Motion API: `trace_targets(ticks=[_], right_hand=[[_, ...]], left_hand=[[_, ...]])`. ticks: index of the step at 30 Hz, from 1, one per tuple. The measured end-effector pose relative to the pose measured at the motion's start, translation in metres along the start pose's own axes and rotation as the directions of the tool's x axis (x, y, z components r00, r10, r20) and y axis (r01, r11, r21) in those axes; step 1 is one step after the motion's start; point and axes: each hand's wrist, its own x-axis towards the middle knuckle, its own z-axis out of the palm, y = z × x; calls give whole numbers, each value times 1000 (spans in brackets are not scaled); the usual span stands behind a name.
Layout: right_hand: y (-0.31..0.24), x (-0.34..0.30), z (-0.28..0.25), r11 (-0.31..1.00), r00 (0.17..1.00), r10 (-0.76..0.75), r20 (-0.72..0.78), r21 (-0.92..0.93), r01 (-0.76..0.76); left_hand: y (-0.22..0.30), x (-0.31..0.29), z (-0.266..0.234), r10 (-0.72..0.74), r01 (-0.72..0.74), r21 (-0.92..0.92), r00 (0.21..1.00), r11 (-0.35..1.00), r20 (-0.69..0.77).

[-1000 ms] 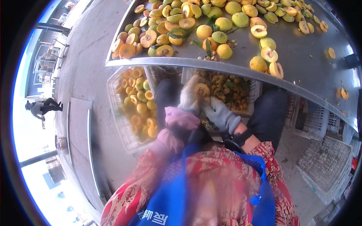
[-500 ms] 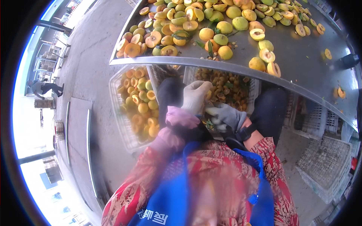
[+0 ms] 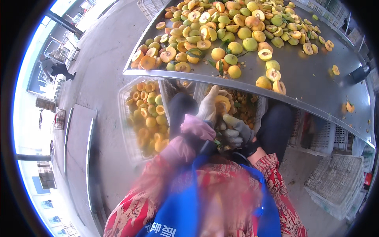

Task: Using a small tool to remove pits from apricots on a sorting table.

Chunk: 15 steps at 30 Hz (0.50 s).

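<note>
A: How are the hands working below the counter (image 3: 312, 87)?

B: The left hand (image 3: 208, 107) is gripping a yellow fruit half (image 3: 223, 104) just in front of the counter's near edge. The right hand (image 3: 239, 132) is curling its gloved fingers farther from the counter; I can't tell whether it is closing on anything.

A: What could be going wrong from here?

B: Slipping, I'm guessing. If juice is wetting the gloves, the piece could be sliding free and dropping into the darker crate (image 3: 262, 110), which is sitting under the counter's edge. Pressing too hard could also be tearing soft flesh.

A: Anything up on the counter?

B: A cut half (image 3: 279, 87) is resting by its near edge; if a knee were bumping the counter, that piece could be tumbling off.

A: And where is the held piece lying relative to the hands?

B: It's sitting against the left hand's fingers, on their right, with the right hand waiting just on the side away from the counter. Whether that one is touching it, I'm not making out.
</note>
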Motion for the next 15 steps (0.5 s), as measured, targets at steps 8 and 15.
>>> trace_targets(ticks=[8,15], right_hand=[[-6,-7,9,970,968,-240,-78,-56,236],[1,20,17,823,655,-429,-622,-569,-1]], left_hand=[[42,16,-37,176,-223,-214,960,951,-217],[136,-14,-156,774,194,970,588,148,-235]])
